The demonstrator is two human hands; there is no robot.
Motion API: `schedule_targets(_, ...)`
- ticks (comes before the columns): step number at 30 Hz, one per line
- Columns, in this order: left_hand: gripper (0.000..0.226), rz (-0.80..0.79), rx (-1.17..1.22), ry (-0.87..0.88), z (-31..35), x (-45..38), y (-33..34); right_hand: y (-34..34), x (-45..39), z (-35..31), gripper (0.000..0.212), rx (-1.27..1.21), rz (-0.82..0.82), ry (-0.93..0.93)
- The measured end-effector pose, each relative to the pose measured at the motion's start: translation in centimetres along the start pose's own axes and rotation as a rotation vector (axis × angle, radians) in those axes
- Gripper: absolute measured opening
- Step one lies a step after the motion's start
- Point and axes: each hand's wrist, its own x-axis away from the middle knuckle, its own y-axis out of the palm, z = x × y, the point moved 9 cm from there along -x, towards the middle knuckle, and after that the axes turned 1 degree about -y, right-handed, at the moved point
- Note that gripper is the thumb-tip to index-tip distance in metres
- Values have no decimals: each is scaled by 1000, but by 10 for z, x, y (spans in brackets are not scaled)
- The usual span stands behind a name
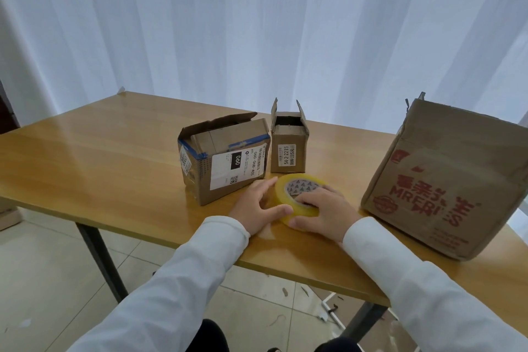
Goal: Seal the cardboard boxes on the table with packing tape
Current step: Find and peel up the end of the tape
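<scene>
so far nothing sealed: both hands, left hand (258,210) and right hand (324,213), grip the tape roll (297,198); middle box (288,141) and labelled box (225,155) gape open.

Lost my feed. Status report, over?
Both hands, left and right, grip tape roll. Small box flaps open, unsealed. Nothing blocking.
</scene>
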Motion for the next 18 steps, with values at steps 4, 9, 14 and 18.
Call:
schedule_targets(4,122,-38,181,17,4,2,1,-19,10,-13,50,-597,-77,-61)
schedule_targets(9,91,-25,235,103,7,5,-1,-31,6,0,43,-837,12,-30)
schedule_targets(14,84,145,231,130,7,7,-14,-39,2,7,40,-852,125,-17)
schedule_targets(18,62,310,170,136,9,15,-29,-43,-1,2,68,-676,192,75)
